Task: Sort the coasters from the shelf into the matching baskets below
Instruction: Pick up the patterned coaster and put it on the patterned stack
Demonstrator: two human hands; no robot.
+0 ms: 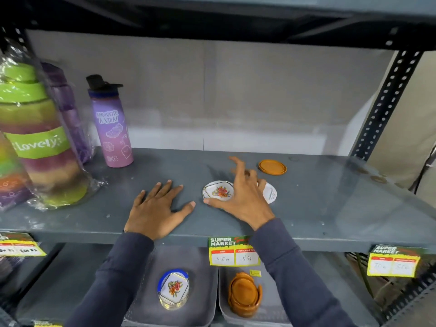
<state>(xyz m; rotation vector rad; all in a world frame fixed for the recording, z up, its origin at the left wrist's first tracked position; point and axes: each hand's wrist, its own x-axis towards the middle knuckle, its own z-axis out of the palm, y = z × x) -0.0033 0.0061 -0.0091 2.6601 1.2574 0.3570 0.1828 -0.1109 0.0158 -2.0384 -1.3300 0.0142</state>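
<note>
The left hand (157, 208) lies flat and spread on the shelf (330, 208), holding nothing. The right hand (240, 192) hovers with fingers wide over a floral coaster (218, 191), its thumb at the coaster's near edge, not yet gripping. Just right of that hand a white coaster (270, 193) peeks out, partly hidden. Farther back and to the right sits an orange coaster (272, 166), well apart from the others.

Below, the left basket (200, 279) holds a stack of floral coasters (174, 289), and the right basket (223, 300) holds a stack of orange coasters (245, 295).

The floral coaster looks thin, light and stiff, possibly ceramic or glazed, so it may chip if dropped. Lying flat on a smooth surface, it would likely be best pinched at the rim, or slid to the shelf's near edge to get fingers under it.

The shelf is grey painted metal, smooth and somewhat dusty, in a slotted-post rack. A purple bottle (111, 128) and wrapped containers (35, 138) stand far left. Price tags (233, 251) hang on the front lip.
</note>
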